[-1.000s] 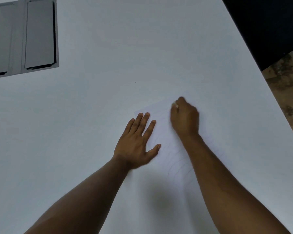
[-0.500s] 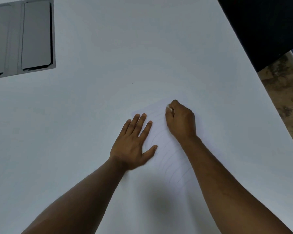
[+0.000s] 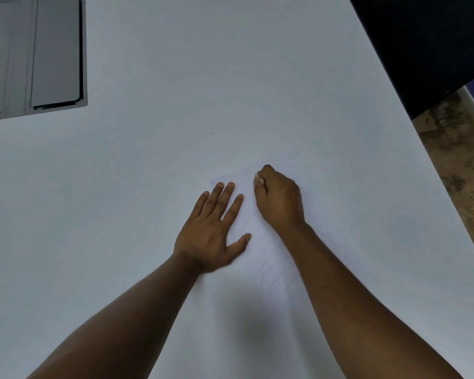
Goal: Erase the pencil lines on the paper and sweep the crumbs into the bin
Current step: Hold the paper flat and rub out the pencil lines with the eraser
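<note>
left hand [image 3: 212, 236]: flat on the table, palm down, fingers straight and a bit spread, thumb out to the side. It's pressing on the left edge of the paper, not gripping anything.

right hand [image 3: 279, 199]: curled into a loose fist, knuckles up, fingers wrapped round a small white eraser [image 3: 259, 180]. Only a little bit of it pokes out at the fingertips, and that end sits down on the sheet near its far corner.

paper [image 3: 268, 258]: white sheet on a white table, so honestly hard to pick out. It lies at a slant under and between both hands, right forearm crossing over it.

pencil lines [image 3: 271, 277]: a few faint curved strokes, visible on the near part of the sheet between the 2 forearms.

crumbs: can't make any out at this sharpness.

table [image 3: 121, 201]: big pale surface filling most of the view, with a grey panel [image 3: 36, 56] set in the far left corner.

floor [image 3: 457, 170]: brownish and mottled, past the table's right edge.
</note>
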